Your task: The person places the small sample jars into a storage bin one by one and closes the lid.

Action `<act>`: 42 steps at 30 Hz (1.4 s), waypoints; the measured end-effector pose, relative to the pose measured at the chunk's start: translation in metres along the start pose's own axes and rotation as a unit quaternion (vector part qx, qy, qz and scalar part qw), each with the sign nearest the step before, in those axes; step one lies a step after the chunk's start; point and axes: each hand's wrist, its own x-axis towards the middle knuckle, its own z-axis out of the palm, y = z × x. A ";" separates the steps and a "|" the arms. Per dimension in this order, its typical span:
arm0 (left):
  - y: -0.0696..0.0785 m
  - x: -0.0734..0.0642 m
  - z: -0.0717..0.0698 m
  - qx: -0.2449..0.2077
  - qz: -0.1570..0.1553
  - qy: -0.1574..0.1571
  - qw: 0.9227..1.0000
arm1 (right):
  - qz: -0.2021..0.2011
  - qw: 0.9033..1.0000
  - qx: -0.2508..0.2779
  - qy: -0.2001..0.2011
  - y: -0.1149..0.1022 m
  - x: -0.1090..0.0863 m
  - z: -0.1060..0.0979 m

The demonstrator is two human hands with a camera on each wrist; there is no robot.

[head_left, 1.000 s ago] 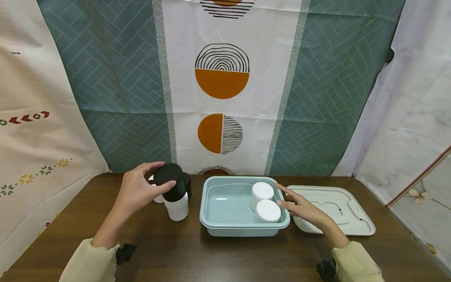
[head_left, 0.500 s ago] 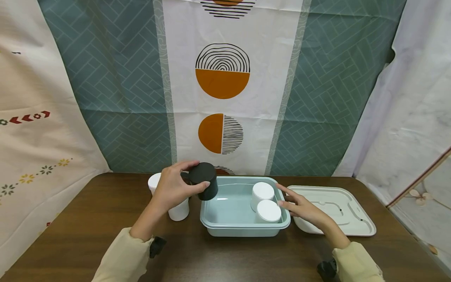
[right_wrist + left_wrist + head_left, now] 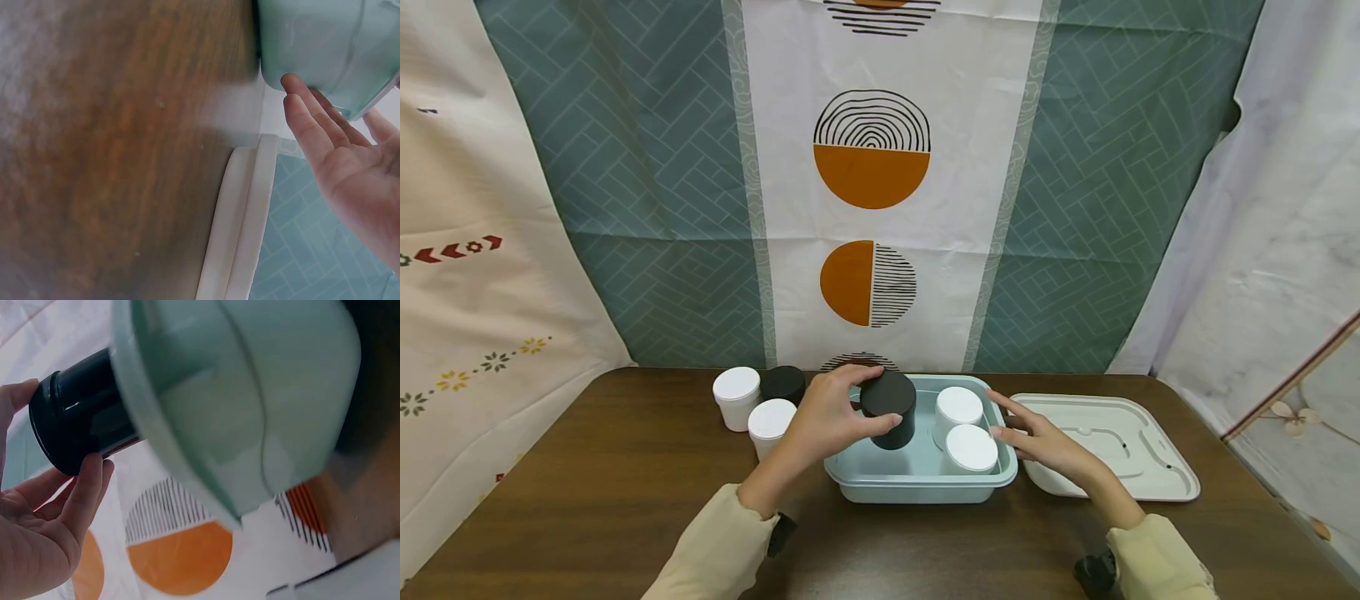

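Note:
My left hand (image 3: 831, 415) grips a black lidded jar (image 3: 887, 408) around its top, thumb on the near side and fingers on the far side. That jar is upright over the left half of a pale blue-green plastic tub (image 3: 921, 492); in the left wrist view its lower part is hidden behind the tub wall. Two white lidded jars, a rear one (image 3: 958, 406) and a front one (image 3: 972, 450), stand inside on the right. My right hand (image 3: 1048, 442) holds the tub's right rim, with fingers (image 3: 309, 122) along the outer wall.
Left of the tub stand a white jar (image 3: 737, 392), another black jar (image 3: 783, 384) and a nearer white jar (image 3: 771, 423), partly behind the left hand. A white lid (image 3: 1120, 446) lies right of the tub. Patterned cloth (image 3: 655, 208) hangs behind the brown table (image 3: 587, 500).
My left hand has carried the black jar rightward from above a white jar on the left to over the tub, then lowered it. The right hand stays at the rim.

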 end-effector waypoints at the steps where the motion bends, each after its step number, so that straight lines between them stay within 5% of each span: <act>1: 0.000 0.000 0.003 -0.002 0.000 -0.007 1.000 | 0.000 1.000 -0.001 0.000 0.000 0.000 0.000; 10: -0.005 -0.003 0.028 -0.003 -0.006 -0.086 0.996 | 0.000 1.000 -0.006 -0.001 -0.001 0.000 0.000; 23: -0.011 -0.002 0.049 0.034 0.002 -0.158 0.987 | -0.006 1.000 -0.004 -0.004 -0.001 -0.001 0.000; 42: -0.019 -0.003 0.041 0.021 -0.020 -0.223 0.974 | 0.001 1.000 -0.003 -0.002 -0.001 0.001 0.001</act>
